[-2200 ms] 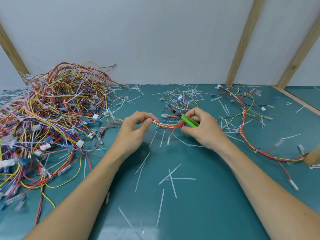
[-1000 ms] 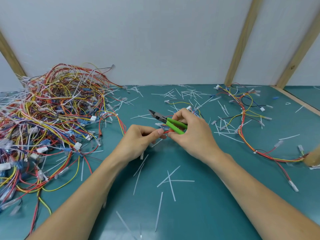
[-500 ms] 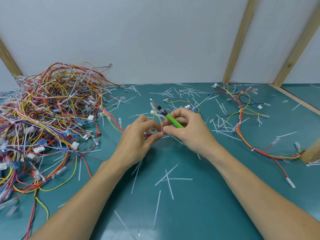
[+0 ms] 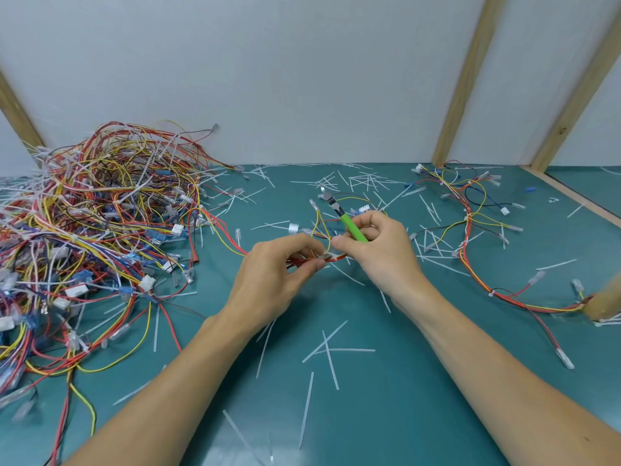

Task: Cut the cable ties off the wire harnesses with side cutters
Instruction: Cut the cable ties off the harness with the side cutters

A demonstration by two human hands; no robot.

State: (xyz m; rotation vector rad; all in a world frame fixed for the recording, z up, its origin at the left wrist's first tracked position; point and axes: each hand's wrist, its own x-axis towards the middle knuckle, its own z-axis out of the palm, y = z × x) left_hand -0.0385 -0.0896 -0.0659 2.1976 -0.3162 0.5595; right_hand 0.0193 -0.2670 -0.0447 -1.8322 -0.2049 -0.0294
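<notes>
You've swung the green-handled side cutters [image 4: 349,225] nose-up, parked in your right hand [image 4: 376,250], both thumbs and forefingers now pinching the thin red-and-yellow wire harness [image 4: 312,258]—tie-hunting, not cutting.

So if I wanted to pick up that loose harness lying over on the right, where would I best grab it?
Probably the thick red-and-yellow trunk of the loose harness, pinched from above: it lies flat on the mat, bundled there, while its ends splay into thin branches.
</notes>
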